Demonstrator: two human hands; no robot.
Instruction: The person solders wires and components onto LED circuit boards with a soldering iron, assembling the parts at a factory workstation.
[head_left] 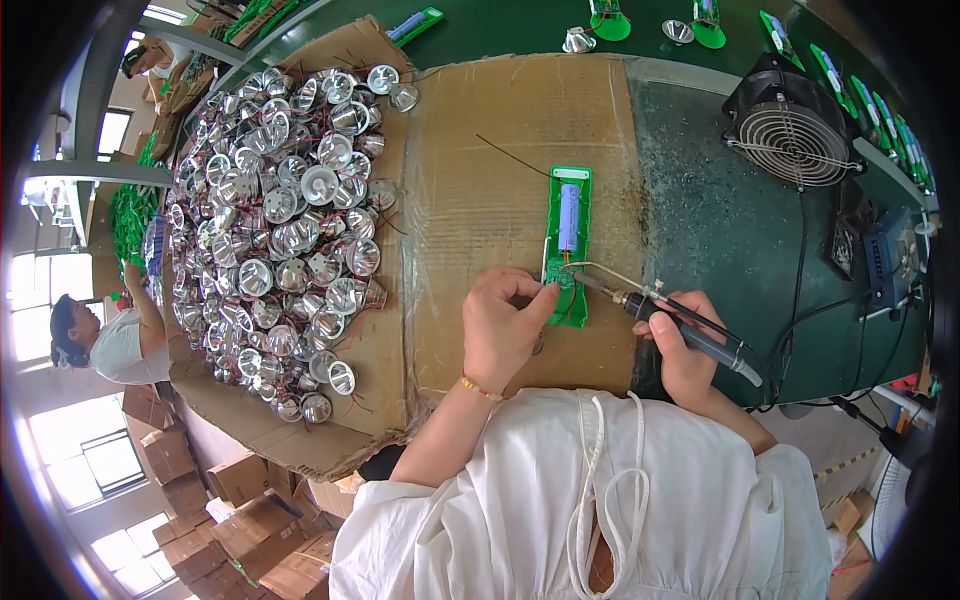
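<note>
A green plastic housing [570, 245] lies lengthwise on the cardboard in front of me, with a purple cylindrical battery [569, 218] in its upper part. Red wires and a small green circuit board [562, 277] sit below the battery. My left hand [508, 318] is at the housing's lower left side, thumb and fingers pinched together at the board; what they pinch is hidden. In my right hand [690, 345] is a soldering iron [690, 335] with a thin curved metal tube beside its tip. The tip points left at the board.
Many silver lamp reflectors [300, 235] with red wires fill a cardboard box at left. A black fan [790, 140] and a blue soldering station [890, 255] stand at right, with cables across the green table. More green housings [830, 70] line the far edge. Other people sit at left.
</note>
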